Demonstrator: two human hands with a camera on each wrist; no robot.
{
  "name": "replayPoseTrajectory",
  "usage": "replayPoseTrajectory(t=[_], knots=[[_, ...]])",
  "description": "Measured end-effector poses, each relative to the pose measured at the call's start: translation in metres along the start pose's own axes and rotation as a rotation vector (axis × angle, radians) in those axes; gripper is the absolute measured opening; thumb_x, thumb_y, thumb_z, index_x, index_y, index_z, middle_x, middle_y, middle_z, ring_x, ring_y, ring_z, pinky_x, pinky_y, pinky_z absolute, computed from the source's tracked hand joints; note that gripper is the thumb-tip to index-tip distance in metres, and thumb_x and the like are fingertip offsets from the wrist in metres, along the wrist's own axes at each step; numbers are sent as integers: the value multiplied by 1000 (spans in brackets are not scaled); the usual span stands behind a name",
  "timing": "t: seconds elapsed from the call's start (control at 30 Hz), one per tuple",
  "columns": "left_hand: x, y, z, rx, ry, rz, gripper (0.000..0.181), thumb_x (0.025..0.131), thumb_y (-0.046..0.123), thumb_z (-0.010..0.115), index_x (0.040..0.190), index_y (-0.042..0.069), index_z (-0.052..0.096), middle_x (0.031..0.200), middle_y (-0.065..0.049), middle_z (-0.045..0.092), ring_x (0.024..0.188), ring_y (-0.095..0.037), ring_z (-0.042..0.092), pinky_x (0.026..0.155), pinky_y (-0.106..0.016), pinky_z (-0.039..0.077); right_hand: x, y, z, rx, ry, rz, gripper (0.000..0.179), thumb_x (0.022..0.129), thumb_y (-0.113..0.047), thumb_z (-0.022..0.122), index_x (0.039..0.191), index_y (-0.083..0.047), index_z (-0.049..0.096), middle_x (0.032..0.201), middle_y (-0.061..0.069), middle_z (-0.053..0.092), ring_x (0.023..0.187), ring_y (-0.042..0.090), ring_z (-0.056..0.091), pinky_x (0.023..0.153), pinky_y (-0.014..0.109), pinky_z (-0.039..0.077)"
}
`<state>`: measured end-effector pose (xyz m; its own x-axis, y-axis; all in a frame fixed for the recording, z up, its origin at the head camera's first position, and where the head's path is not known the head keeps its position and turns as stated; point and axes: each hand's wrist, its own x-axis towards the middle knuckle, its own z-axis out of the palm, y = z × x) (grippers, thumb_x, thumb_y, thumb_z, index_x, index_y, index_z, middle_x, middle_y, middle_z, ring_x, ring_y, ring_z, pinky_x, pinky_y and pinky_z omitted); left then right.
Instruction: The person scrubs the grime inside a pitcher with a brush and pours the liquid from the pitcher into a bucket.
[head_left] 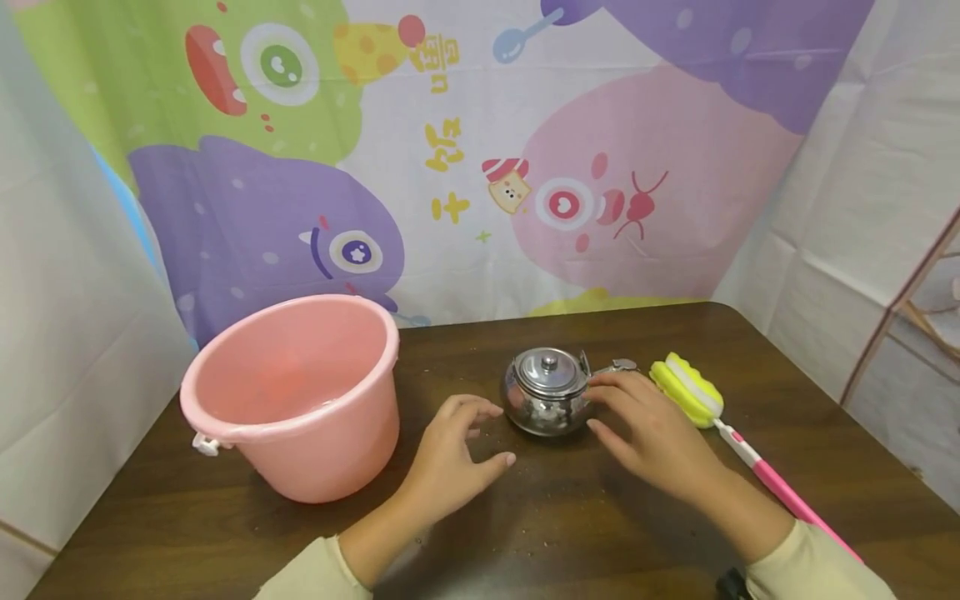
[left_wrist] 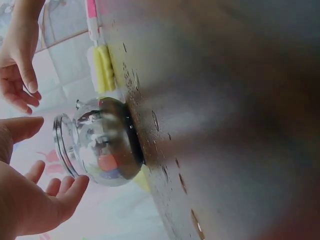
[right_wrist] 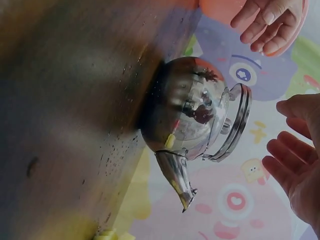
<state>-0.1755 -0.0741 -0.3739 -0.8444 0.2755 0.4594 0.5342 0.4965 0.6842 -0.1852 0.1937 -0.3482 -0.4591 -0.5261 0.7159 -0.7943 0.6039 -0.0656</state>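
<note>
A shiny metal teapot (head_left: 549, 398) stands upright on the dark wooden table, its lid on, its spout (right_wrist: 175, 175) pointing right in the head view. At its left my left hand (head_left: 457, 458) hovers with parted, slightly bent fingers and holds nothing. Over on the spout side is my right hand (head_left: 652, 429), likewise holding nothing, its fingers loosely bent. In the wrist views, gaps show between the teapot and both the left hand (left_wrist: 40, 195) and the right hand (right_wrist: 295, 165). The right hand partly covers the spout in the head view.
A pink bucket (head_left: 322, 450) stands at the left. On the right lies a brush with a yellow-and-white sponge head (head_left: 688, 390) and pink handle (head_left: 795, 500). Water drops (left_wrist: 155, 120) dot the wooden table (head_left: 540, 533). A cartoon-print cloth (head_left: 450, 267) hangs behind.
</note>
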Motion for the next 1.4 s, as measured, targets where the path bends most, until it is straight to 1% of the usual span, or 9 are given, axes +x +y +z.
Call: replayPoseTrajectory(t=[0.1, 0.2, 0.3, 0.47, 0.6, 0.83, 1.17, 1.3, 1.4], knots=[[7, -2, 4, -43, -8, -48, 52, 71, 9, 86, 117, 4, 62, 120, -11, 54, 108, -27, 58, 87, -36, 56, 3, 2, 2, -10, -12, -25, 26, 85, -14, 71, 108, -1, 65, 112, 13, 62, 104, 29, 58, 90, 43, 49], [14, -5, 7, -89, -14, -83, 60, 70, 10, 87, 122, 3, 60, 125, -15, 51, 111, -31, 56, 84, -38, 57, 7, 5, 4, -31, -16, -57, 25, 90, -18, 69, 108, -1, 65, 111, 13, 63, 102, 29, 59, 86, 45, 52], [21, -5, 10, -130, -26, -124, 68, 69, 12, 88, 128, 2, 57, 130, -18, 48, 113, -36, 54, 82, -41, 58, 10, 8, 5, -39, -23, -79, 26, 88, -15, 71, 108, -1, 65, 110, 13, 63, 101, 30, 59, 85, 46, 53], [32, -5, 16, -128, -52, -227, 81, 66, 19, 91, 137, 7, 52, 136, -18, 46, 118, -37, 52, 85, -44, 56, 14, 14, 7, -50, -49, -95, 39, 70, -1, 80, 107, -1, 66, 106, 12, 63, 98, 29, 59, 82, 46, 53], [38, -5, 21, -136, -73, -291, 90, 64, 21, 93, 142, 11, 48, 140, -18, 44, 120, -37, 50, 92, -49, 51, 16, 17, 9, -70, -86, -84, 38, 71, -3, 82, 105, -1, 67, 105, 12, 64, 98, 29, 61, 82, 46, 53], [48, -5, 25, -192, -111, -372, 98, 64, 18, 93, 148, 15, 42, 145, -18, 37, 123, -37, 47, 94, -50, 49, 20, 19, 13, -96, -165, -55, 38, 72, -6, 84, 106, -4, 67, 107, 9, 64, 98, 25, 61, 79, 42, 55], [64, -9, 35, -259, -113, -420, 107, 61, 9, 94, 151, 14, 36, 148, -20, 34, 130, -37, 39, 106, -50, 39, 25, 24, 19, -86, -228, -64, 39, 70, -1, 83, 106, -4, 67, 104, 7, 65, 96, 23, 60, 79, 39, 55], [69, -14, 40, -320, -108, -465, 105, 63, 5, 92, 151, 15, 35, 149, -20, 34, 127, -38, 42, 87, -47, 54, 27, 25, 23, -105, -234, -83, 38, 69, 2, 82, 103, -4, 67, 100, 5, 66, 92, 22, 60, 78, 39, 54], [73, -16, 42, -375, -107, -493, 102, 65, 4, 90, 150, 14, 35, 149, -19, 34, 121, -38, 47, 69, -44, 60, 30, 27, 25, -127, -228, -103, 34, 70, 3, 82, 99, -5, 67, 95, 4, 66, 88, 22, 60, 75, 39, 54]])
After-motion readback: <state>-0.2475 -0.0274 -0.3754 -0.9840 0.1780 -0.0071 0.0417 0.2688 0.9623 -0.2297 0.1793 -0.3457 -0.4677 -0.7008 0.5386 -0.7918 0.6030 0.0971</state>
